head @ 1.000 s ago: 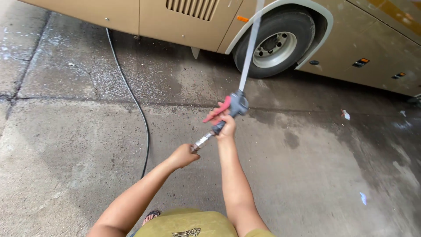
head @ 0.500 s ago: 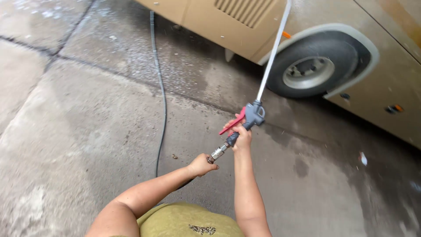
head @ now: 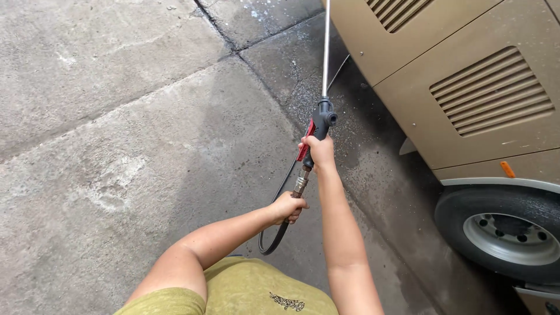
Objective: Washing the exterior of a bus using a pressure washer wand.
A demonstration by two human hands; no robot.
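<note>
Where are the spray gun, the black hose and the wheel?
spray gun [head: 319, 119], head view, on its dark body.
black hose [head: 274, 242], head view, on its lower loop.
wheel [head: 513, 239], head view, on the metal rim.

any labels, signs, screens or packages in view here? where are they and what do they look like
No packages, signs or screens show.
Orange marker: small slanted oblong on the tan vehicle's side panel, above the wheel arch.
Shirt print: small dark patch on the olive shirt, bottom centre; too small to make out.
Both hands are on the spray wand: right hand at the grip, left hand on the hose fitting.
</note>
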